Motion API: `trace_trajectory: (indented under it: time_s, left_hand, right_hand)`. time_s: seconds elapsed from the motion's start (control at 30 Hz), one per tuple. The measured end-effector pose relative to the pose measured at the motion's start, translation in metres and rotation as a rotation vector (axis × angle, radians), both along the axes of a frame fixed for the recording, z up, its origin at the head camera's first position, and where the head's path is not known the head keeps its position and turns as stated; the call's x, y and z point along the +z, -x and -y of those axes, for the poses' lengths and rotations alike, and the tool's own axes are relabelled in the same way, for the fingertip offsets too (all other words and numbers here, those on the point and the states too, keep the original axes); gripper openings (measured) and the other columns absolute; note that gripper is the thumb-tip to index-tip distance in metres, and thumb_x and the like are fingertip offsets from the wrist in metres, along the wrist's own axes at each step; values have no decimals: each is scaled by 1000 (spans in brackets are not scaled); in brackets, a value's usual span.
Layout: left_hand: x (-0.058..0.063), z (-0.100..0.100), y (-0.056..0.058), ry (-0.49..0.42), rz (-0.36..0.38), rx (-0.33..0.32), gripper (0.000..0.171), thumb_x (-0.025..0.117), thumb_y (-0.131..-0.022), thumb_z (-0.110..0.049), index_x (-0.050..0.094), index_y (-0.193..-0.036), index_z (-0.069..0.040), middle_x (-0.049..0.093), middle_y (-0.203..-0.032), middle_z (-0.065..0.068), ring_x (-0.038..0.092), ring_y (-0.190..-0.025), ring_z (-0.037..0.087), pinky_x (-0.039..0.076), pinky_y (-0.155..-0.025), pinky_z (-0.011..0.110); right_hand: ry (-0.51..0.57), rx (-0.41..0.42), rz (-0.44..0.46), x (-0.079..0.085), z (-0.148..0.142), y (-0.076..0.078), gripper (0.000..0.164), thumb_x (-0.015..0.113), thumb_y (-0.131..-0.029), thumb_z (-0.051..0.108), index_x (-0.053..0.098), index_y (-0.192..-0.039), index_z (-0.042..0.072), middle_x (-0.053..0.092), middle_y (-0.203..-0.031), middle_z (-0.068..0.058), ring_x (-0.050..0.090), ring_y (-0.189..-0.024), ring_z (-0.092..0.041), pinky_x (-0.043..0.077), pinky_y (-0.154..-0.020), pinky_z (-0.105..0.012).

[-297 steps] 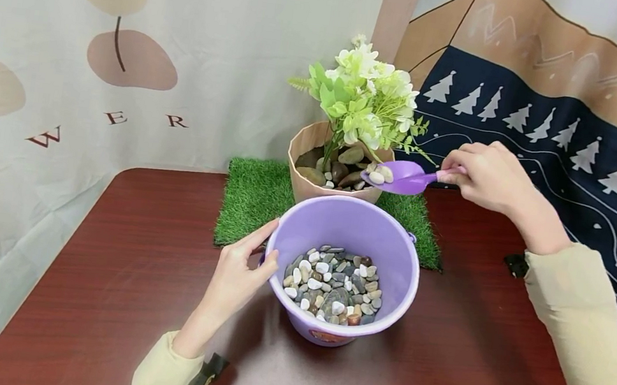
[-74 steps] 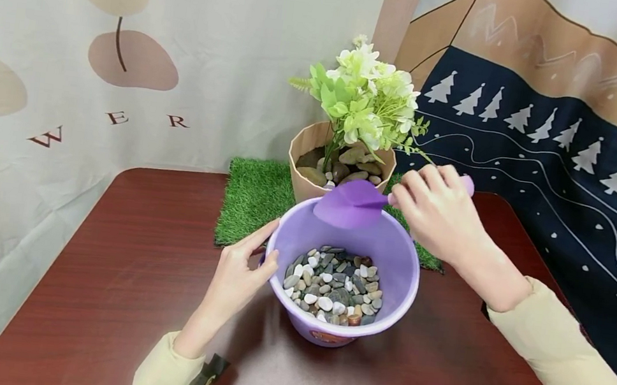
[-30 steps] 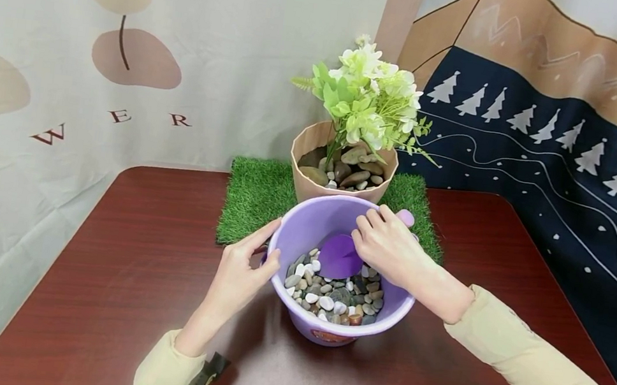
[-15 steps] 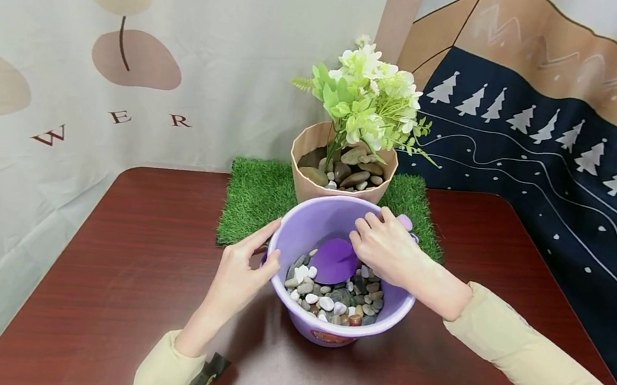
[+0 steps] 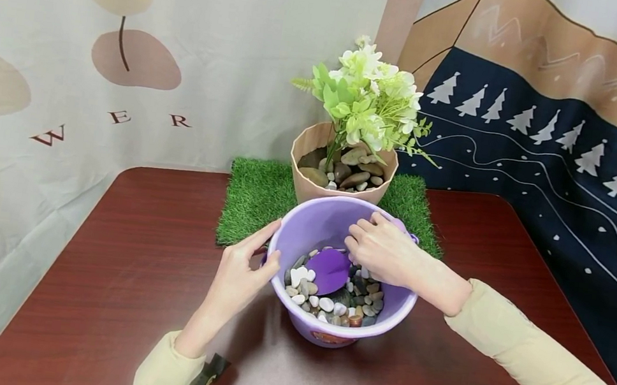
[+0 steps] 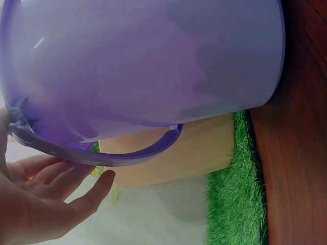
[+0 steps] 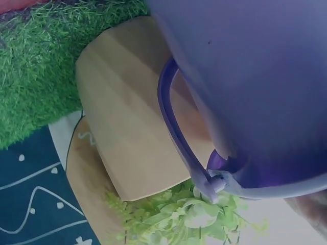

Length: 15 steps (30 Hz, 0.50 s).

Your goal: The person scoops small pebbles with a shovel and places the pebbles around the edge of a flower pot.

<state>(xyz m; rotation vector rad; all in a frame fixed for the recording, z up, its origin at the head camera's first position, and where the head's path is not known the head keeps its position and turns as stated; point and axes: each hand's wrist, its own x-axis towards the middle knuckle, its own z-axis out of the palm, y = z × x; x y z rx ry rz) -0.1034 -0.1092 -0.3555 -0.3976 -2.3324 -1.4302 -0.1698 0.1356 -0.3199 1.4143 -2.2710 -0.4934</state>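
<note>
A purple bucket (image 5: 334,330) stands on the table, its bottom covered with white, grey and brown pebbles (image 5: 326,304). My left hand (image 5: 236,277) holds the left side of its rim, thumb and fingers spread along it. In the left wrist view those fingers lie by the bucket's handle (image 6: 102,158). Inside the bucket my right hand (image 5: 385,251) grips a purple toy shovel (image 5: 329,272) by its handle. The blade points down-left and its tip is among the pebbles. Only a little of the right hand (image 7: 310,210) shows beyond the rim in the right wrist view.
Right behind the bucket is a beige pot (image 5: 309,186) with white-green flowers (image 5: 373,107) and larger stones. It stands on a green artificial turf mat (image 5: 255,205). The dark red table (image 5: 151,250) extends to both sides, with printed curtains (image 5: 232,61) behind.
Earlier the shovel carried pebbles to the pot; then it came back over the bucket and down inside. Over the last second its blade has pushed left and toward me through the pebbles. The left hand stays.
</note>
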Motion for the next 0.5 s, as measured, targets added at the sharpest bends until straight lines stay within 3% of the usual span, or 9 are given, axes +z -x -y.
trace_trajectory:
  time_s: [0.2,0.5]
  left_hand:
    - [1,0,0,0,-4,-3,49,62,-78,-1,54,-126,-3,56,-128,15,64,-100,29,56,-80,26]
    - [1,0,-1,1,-8,0,49,62,-78,-1,55,-126,-3,56,-127,15,64,-101,28,56,-81,27]
  right_hand:
    - [1,-26,17,-2,1,-1,16,62,-82,25,58,-79,9,53,-73,-3,49,-64,-22,36,-51,-30]
    - [10,-11,92,-1,-1,3,18,62,-83,25,56,-76,10,51,-71,-1,50,-66,-21,34,-53,-28]
